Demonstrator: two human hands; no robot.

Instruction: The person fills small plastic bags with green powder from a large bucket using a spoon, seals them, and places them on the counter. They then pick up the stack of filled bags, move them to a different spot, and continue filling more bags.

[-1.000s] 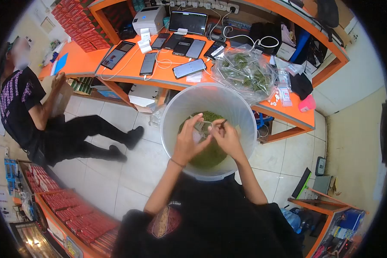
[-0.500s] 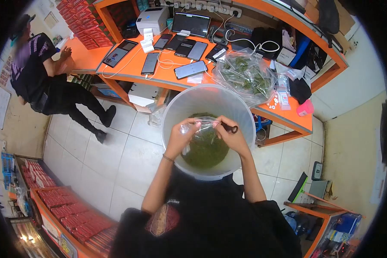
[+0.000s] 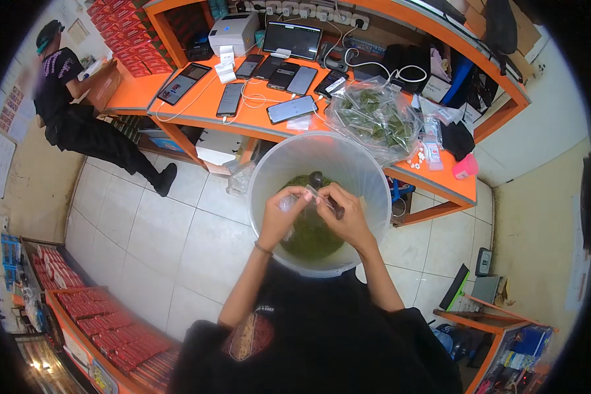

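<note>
Both hands are over a large translucent bucket (image 3: 364,164) with green leafy material (image 3: 312,243) at its bottom. My left hand (image 3: 284,211) pinches one side of a small clear plastic bag (image 3: 312,193). Fingers of my right hand (image 3: 345,213) are closed on the other side of the bag, close to the left fingertips. A dark spoon (image 3: 316,178) is also tucked in my right hand, its rounded end showing above the fingers and its handle partly hidden. More clear plastic hangs by my left palm, partly covered by the fingers.
An orange table (image 3: 210,108) beyond the bucket bears several phones (image 3: 292,109), a printer (image 3: 234,33) and a large clear bag of green packets (image 3: 374,118). A pink container (image 3: 465,167) stands at its right end. Another person (image 3: 79,111) stands at the far left, by stacked red boxes (image 3: 128,36).
My hands have come closer together, and the bag's top is bunched between them. The spoon's rounded end now points away from me. The other person has turned towards the table, holding something brown.
</note>
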